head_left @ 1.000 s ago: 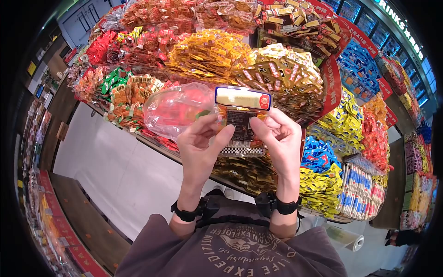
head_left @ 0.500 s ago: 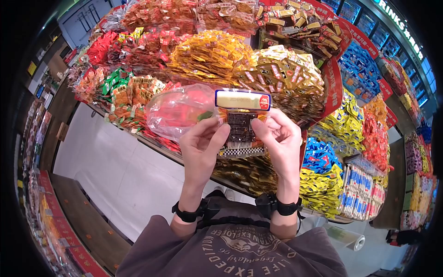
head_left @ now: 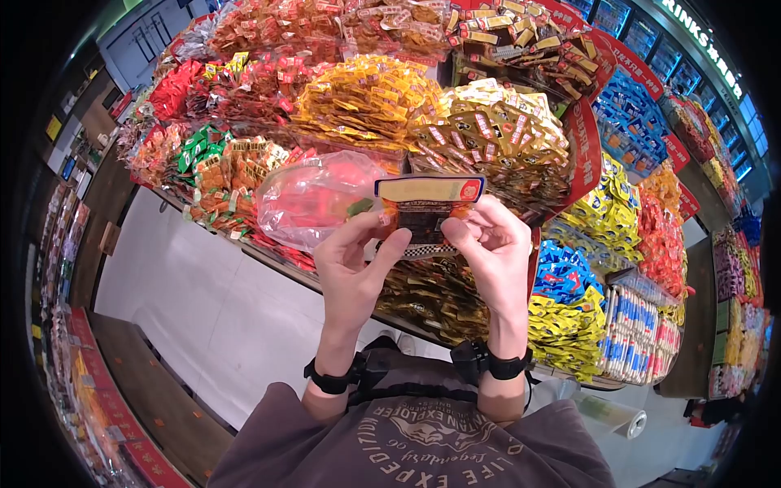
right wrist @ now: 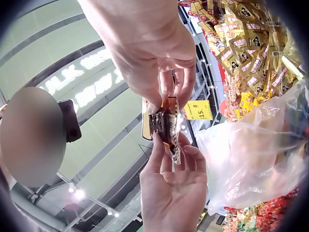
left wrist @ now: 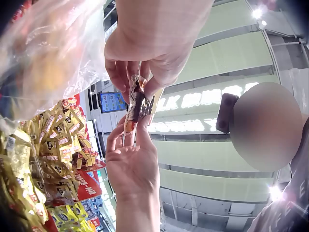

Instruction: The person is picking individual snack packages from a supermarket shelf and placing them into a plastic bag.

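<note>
Both hands hold one small snack packet [head_left: 423, 220] up over the display, with its cream, blue-edged top label facing the head camera. The left hand [head_left: 351, 264] pinches its left side between thumb and fingers; the right hand [head_left: 498, 256] pinches its right side the same way. In the left wrist view the packet [left wrist: 137, 107] shows edge-on between the two hands. The right wrist view shows dark print on the packet [right wrist: 161, 123]. A clear plastic bag [head_left: 313, 199] with red contents hangs beside the left hand.
Heaped yellow packets [head_left: 366, 98], gold packets [head_left: 496, 130] and red packets fill the tiered display beyond the hands. Yellow and blue packets [head_left: 561, 272] lie to the right. A clear roll [head_left: 626, 421] is near the floor at lower right.
The packet has tilted, so its printed back looks shorter in the head view and its top label sits slightly lower. Both hands keep their pinch on it.
</note>
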The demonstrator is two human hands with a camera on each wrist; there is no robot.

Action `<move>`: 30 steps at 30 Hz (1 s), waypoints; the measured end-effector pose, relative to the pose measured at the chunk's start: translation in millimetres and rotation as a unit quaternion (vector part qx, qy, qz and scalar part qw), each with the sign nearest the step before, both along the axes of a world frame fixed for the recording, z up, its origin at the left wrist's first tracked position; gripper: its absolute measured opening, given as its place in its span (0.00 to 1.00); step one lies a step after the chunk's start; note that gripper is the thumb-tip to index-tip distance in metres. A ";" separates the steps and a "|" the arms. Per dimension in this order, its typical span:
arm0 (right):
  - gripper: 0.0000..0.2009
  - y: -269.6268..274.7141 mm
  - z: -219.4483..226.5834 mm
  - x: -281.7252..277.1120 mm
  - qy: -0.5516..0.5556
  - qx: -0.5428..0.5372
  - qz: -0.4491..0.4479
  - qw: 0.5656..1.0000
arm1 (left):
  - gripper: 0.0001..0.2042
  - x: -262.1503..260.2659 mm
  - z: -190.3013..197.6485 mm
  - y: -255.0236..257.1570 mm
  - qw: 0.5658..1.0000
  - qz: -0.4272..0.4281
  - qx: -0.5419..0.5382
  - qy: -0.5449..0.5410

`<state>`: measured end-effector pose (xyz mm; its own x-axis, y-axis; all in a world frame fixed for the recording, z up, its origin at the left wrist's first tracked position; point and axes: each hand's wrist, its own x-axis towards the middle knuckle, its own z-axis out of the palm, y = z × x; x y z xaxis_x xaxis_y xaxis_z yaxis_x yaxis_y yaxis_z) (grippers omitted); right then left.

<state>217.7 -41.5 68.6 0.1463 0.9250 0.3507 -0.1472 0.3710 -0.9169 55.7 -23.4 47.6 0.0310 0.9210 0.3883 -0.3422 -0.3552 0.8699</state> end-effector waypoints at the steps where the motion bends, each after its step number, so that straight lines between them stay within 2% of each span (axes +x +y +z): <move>1: 0.11 0.1 -0.1 -0.4 0.000 0.000 0.000 1.000 | 0.12 -0.3 0.2 -0.4 1.000 0.000 0.000 0.000; 10: 0.15 0.0 5.6 -6.2 0.031 -0.032 0.023 0.999 | 0.13 -4.1 4.1 -4.2 1.000 0.004 -0.012 0.012; 19: 0.14 -1.8 5.7 -3.8 0.045 -0.036 0.021 0.998 | 0.13 0.3 5.9 -4.0 1.000 -0.013 -0.019 0.010; 24: 0.11 0.6 -1.7 0.0 0.021 0.006 0.008 1.000 | 0.11 2.9 5.5 -2.8 1.000 0.020 0.010 0.013; 30: 0.10 1.4 -1.7 0.2 0.018 0.011 0.001 1.000 | 0.12 -1.0 -1.6 0.8 1.000 0.005 0.010 0.012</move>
